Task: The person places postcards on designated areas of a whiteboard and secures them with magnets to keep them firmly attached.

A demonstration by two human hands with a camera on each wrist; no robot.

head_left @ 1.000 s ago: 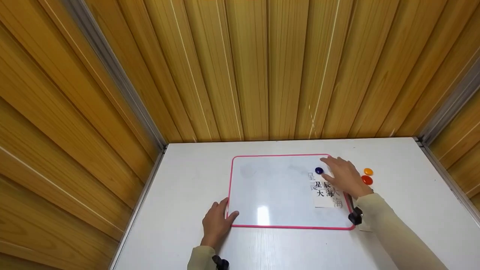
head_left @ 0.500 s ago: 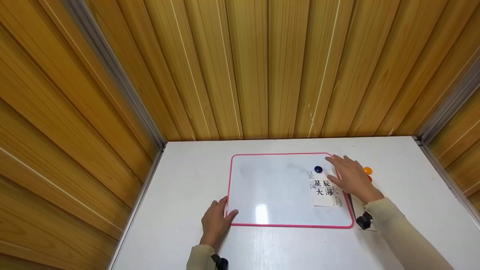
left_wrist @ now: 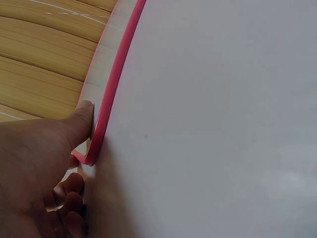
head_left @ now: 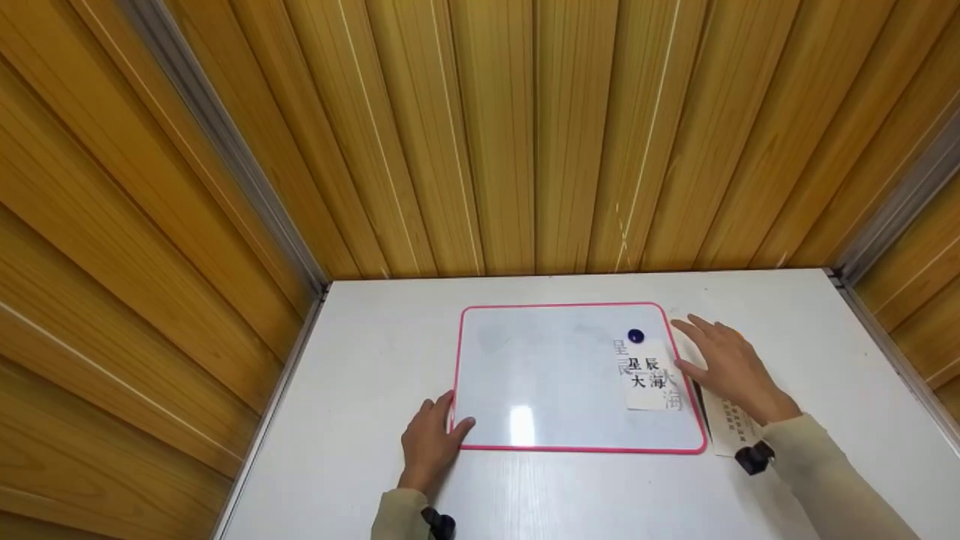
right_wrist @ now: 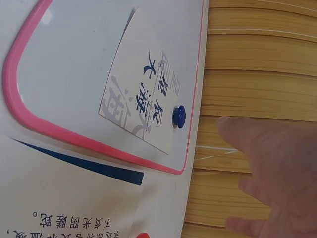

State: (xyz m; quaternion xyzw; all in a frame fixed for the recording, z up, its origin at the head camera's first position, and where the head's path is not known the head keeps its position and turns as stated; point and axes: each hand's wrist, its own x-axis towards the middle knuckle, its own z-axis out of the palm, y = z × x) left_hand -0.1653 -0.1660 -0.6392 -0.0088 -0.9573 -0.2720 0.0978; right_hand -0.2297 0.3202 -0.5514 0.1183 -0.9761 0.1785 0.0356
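- Looking down from the head view, we see our right hand hovering flat, fingers straight and spread and holding nothing, on the table just off the right edge of the whiteboard.
- The paper card printed with black characters lies on the whiteboard's right part, held at its far end by the blue magnet. Both lie to the left of our right hand, across the pink frame; the magnet sits near the fingertips, apart from them.
- We judge the right hand far nearer to the card and magnet than the left, which is well apart at the opposite corner.
- The card's long axis runs away from us toward the wooden wall, roughly parallel with the board's right edge; its magnet end points to the wall and its free end toward us. The right wrist view shows the same: magnet at one end of the card.
- Our left hand rests at the whiteboard's near left corner; in the left wrist view the thumb presses against the pink frame with the other fingers loosely curled, seemingly round that corner.
- A printed leaflet lies on the table under our right forearm, just beside the board.
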